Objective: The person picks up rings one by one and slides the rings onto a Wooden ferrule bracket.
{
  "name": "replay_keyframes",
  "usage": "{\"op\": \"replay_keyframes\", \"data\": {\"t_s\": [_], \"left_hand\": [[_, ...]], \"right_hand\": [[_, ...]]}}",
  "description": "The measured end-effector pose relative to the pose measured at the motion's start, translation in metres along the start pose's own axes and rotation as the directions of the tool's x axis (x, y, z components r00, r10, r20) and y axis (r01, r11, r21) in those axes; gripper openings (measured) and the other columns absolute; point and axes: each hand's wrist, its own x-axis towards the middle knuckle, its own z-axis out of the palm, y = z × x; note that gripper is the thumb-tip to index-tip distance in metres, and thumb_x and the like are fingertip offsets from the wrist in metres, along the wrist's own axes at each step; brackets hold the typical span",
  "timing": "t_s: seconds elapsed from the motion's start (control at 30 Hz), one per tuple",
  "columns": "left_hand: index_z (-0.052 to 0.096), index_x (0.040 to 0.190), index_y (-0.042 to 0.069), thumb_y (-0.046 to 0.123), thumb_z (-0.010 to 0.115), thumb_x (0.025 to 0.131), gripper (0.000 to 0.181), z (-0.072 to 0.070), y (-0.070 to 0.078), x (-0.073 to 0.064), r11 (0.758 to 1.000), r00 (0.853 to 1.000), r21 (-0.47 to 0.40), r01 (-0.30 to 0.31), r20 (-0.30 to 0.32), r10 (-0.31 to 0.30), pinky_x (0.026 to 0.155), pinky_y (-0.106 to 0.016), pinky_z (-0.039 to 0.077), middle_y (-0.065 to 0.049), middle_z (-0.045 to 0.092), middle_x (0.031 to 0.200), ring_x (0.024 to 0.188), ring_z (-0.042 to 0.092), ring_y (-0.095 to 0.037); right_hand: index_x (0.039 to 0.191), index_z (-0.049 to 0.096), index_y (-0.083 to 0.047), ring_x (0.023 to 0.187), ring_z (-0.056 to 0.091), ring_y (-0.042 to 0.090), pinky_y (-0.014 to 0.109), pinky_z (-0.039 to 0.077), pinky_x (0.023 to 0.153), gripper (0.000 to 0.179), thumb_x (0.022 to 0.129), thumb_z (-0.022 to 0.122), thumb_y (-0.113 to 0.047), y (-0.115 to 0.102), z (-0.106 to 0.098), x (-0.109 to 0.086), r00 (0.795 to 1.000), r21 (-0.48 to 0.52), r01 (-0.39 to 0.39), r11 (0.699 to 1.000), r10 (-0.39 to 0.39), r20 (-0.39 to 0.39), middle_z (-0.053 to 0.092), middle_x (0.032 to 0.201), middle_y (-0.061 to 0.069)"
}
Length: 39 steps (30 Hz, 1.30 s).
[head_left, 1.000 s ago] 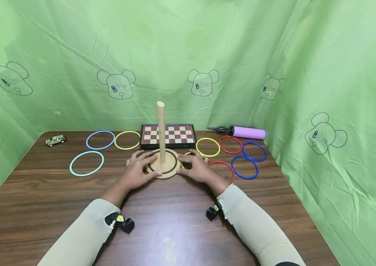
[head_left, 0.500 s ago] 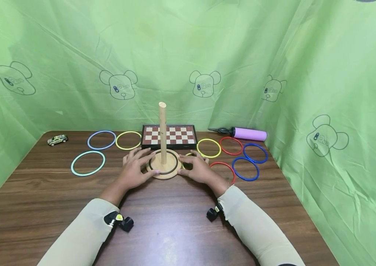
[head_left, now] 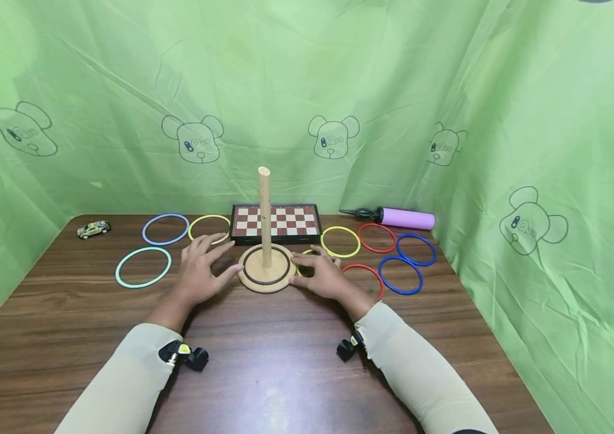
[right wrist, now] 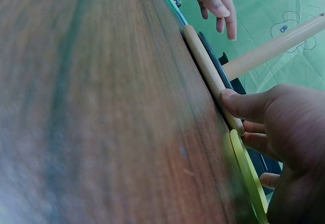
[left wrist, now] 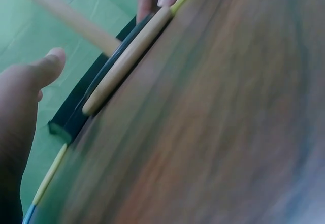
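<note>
A wooden ring-toss stand (head_left: 255, 265) with an upright peg (head_left: 266, 217) stands mid-table. Around the peg's foot, a dark ring (head_left: 266, 283) lies flat on the round base. My right hand (head_left: 325, 274) holds the base's right side; in the right wrist view its thumb (right wrist: 244, 104) presses the rim and its fingers curl beside it. To the left of the base, my left hand (head_left: 198, 271) is off the wood with fingers spread, holding nothing. Its thumb (left wrist: 48, 69) points toward the stand in the left wrist view. A yellow ring (right wrist: 246, 168) lies by the right hand, partly hidden.
Behind the stand lies a chessboard (head_left: 296, 220). Blue (head_left: 146, 226), turquoise (head_left: 117, 274) and yellow rings lie left, with a toy car (head_left: 93, 229). Several red, yellow and blue rings (head_left: 420, 280) and a purple pump (head_left: 407, 218) lie right. Green curtain (head_left: 263, 78) surrounds the table.
My left hand has let go of the base and moved left, away from it. The right hand stays at the rim, and the stand remains in place.
</note>
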Motion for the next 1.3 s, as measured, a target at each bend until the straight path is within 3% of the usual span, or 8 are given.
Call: {"op": "replay_keyframes", "data": {"t_s": [0.17, 0.33, 0.67, 0.97, 1.3], "left_hand": [[0.075, 0.14, 0.01, 0.035, 0.091, 0.085, 0.062, -0.007, -0.014, -0.001, 1.0, 0.998, 0.004, 0.027, -0.051, -0.027, 0.106, -0.075, 0.036, -0.022, 0.062, 0.151, 0.14, 0.05, -0.051], [0.074, 0.141, 0.01, 0.036, 0.091, 0.086, 0.062, -0.015, -0.027, -0.003, 0.995, 0.993, 0.017, 0.098, -0.064, -0.097, 0.108, -0.078, 0.033, -0.022, 0.061, 0.153, 0.142, 0.048, -0.054], [0.068, 0.149, 0.011, 0.052, 0.083, 0.092, 0.071, -0.029, -0.037, -0.006, 0.962, 0.969, 0.118, 0.246, -0.009, -0.247, 0.109, -0.077, 0.029, -0.023, 0.052, 0.161, 0.148, 0.04, -0.054], [0.064, 0.154, 0.014, 0.055, 0.082, 0.094, 0.075, -0.045, -0.05, -0.012, 0.942, 0.95, 0.133, 0.308, 0.014, -0.313, 0.109, -0.079, 0.025, -0.023, 0.048, 0.164, 0.147, 0.037, -0.055], [0.059, 0.157, 0.01, 0.066, 0.072, 0.097, 0.083, -0.033, -0.055, -0.004, 0.912, 0.922, 0.218, 0.347, 0.097, -0.374, 0.112, -0.082, 0.021, -0.028, 0.042, 0.167, 0.149, 0.031, -0.058]], "right_hand": [[0.149, 0.069, -0.018, 0.168, 0.026, 0.04, 0.078, 0.013, 0.123, 0.059, 0.096, 0.086, -0.037, -0.001, 0.0, 0.001, 1.0, -0.001, 0.006, 1.0, -0.006, 0.002, 0.062, 0.161, -0.006], [0.149, 0.07, -0.017, 0.167, 0.027, 0.041, 0.078, 0.012, 0.124, 0.059, 0.096, 0.086, -0.036, -0.002, 0.001, 0.001, 1.0, 0.0, 0.007, 1.0, -0.007, 0.0, 0.062, 0.161, -0.006], [0.148, 0.07, -0.019, 0.167, 0.027, 0.04, 0.078, 0.009, 0.125, 0.058, 0.096, 0.086, -0.037, -0.003, 0.002, 0.002, 1.0, 0.006, 0.0, 1.0, 0.0, -0.001, 0.062, 0.161, -0.007], [0.149, 0.069, -0.019, 0.167, 0.027, 0.039, 0.078, 0.01, 0.124, 0.059, 0.096, 0.086, -0.038, 0.001, 0.002, 0.002, 1.0, -0.001, 0.005, 1.0, -0.005, -0.003, 0.061, 0.161, -0.008], [0.148, 0.071, -0.019, 0.167, 0.028, 0.039, 0.08, 0.009, 0.124, 0.058, 0.095, 0.087, -0.037, 0.002, 0.003, 0.001, 1.0, 0.006, -0.004, 1.0, 0.004, -0.008, 0.062, 0.16, -0.008]]}}
